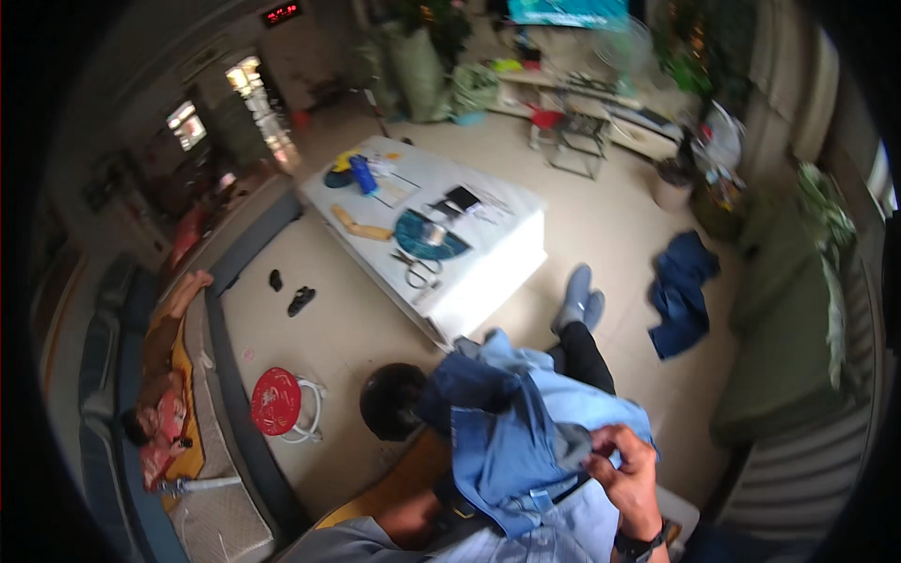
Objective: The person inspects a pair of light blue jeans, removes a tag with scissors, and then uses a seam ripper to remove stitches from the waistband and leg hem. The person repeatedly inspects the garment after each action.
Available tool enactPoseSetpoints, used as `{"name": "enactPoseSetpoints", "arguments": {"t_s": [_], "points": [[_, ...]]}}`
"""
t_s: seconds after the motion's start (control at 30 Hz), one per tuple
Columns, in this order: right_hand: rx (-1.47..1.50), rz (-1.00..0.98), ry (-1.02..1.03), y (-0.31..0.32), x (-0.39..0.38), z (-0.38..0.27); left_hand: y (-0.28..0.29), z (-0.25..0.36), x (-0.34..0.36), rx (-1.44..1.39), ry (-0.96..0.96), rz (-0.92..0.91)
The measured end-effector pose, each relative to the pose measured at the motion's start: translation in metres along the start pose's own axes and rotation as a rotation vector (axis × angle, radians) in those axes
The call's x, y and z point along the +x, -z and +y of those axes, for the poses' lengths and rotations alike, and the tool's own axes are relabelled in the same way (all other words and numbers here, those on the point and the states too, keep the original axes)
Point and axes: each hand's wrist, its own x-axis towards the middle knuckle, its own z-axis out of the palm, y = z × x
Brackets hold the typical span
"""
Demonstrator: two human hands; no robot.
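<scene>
Pale shirt (584, 511) up front, blue garment (511, 427) bunched over the legs (591, 361).
It spreads leftward from the nearer right hand (626, 474), which pinches its grey patch (570, 446) (left hand hidden; I can't tell its grip).

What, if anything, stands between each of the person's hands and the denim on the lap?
Nothing visible blocks the right hand: its fingertips pinch the denim. The left forearm runs under the denim, which hides the hand, so I cannot tell there.
</scene>
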Motion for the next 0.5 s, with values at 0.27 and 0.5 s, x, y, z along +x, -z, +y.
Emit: {"name": "enactPoseSetpoints", "arguments": {"t_s": [0.27, 0.5], "points": [[0.44, 0.11, -0.187, -0.005, -0.004, 0.013, 0.002, 0.005, -0.009, -0.018, -0.002, 0.009], [0.598, 0.423, -0.051, 0.015, 0.004, 0.025, -0.003, -0.001, -0.005, -0.02, -0.014, -0.006]]}}
